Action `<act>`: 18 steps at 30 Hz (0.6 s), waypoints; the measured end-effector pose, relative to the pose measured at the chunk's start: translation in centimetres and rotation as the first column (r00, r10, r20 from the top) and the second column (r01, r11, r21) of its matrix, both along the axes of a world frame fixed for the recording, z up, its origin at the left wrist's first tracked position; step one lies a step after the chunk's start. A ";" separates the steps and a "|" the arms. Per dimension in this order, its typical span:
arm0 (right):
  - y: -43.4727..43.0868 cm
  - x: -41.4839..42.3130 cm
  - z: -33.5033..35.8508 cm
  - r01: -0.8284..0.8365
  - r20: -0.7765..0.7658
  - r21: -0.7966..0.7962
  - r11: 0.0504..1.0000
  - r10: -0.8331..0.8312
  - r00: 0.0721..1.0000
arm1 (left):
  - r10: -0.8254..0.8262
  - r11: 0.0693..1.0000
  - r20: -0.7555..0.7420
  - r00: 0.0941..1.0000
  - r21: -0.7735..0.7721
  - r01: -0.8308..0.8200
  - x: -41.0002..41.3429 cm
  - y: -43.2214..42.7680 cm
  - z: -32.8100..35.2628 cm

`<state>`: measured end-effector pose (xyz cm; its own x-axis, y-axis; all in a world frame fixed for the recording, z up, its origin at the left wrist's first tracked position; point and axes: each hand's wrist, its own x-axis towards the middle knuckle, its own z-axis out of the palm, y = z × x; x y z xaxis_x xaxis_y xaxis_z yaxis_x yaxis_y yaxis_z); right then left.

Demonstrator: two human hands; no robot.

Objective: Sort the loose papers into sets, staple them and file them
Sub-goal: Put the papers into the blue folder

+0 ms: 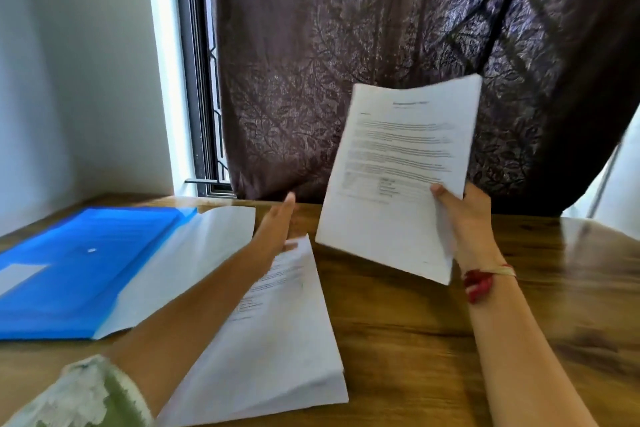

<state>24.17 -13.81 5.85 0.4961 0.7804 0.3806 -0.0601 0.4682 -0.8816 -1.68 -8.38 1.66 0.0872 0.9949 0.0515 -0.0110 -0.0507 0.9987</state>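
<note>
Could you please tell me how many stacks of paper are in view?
2: a raised stack gripped by the right hand, a flat stack on the table under the left forearm. The pale sheet at the blue folder's edge may be more paper or its flap.

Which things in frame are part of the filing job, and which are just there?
Job: held papers in right hand; paper stack under left hand; blue folder.
Just there: curtain; window; red wrist thread.
</note>
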 end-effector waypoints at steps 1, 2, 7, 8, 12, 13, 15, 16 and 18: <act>0.3 -0.1 -0.1 -0.011 -0.102 -0.009 1.000 0.010 0.995 | -0.036 0.999 -0.086 0.996 -0.025 0.034 -0.2 -0.4 -1.6; 0.4 -0.5 -0.3 -0.016 -0.163 -0.059 0.998 0.006 0.987 | -0.058 0.998 -0.131 0.990 -0.030 0.055 -0.4 -0.6 -2.9; 1.3 -2.6 -2.1 -0.291 -0.309 -0.410 0.864 0.168 0.936 | 0.053 0.995 -0.049 0.997 0.087 -0.049 -1.6 -0.1 -2.0; 1.2 -3.0 -2.4 -0.330 -0.298 -0.460 0.825 0.207 0.932 | 0.120 0.981 -0.140 0.983 0.166 -0.096 -2.2 0.3 -1.1; 1.0 -4.4 -3.0 -0.376 -0.069 -0.612 0.696 0.427 0.902 | 0.344 0.906 -0.398 0.851 0.377 -0.190 -7.7 1.8 0.9; 0.8 -4.6 -3.0 -0.379 -0.004 -0.641 0.668 0.490 0.872 | 0.428 0.880 -0.498 0.754 0.419 -0.223 -9.4 1.8 1.0; 0.4 -5.5 -3.3 -0.446 -0.018 -0.688 0.572 0.601 0.799 | 0.563 0.826 -0.671 0.482 0.477 -0.299 -13.3 1.9 0.0; 0.6 -5.9 -3.6 -0.477 -0.040 -0.703 0.527 0.641 0.767 | 0.577 0.813 -0.746 0.332 0.483 -0.326 -15.2 1.7 -0.6; 0.7 -6.7 -3.5 -0.514 -0.068 -0.727 0.456 0.696 0.714 | 0.469 0.840 -0.874 0.129 0.396 -0.370 -17.2 1.5 -1.9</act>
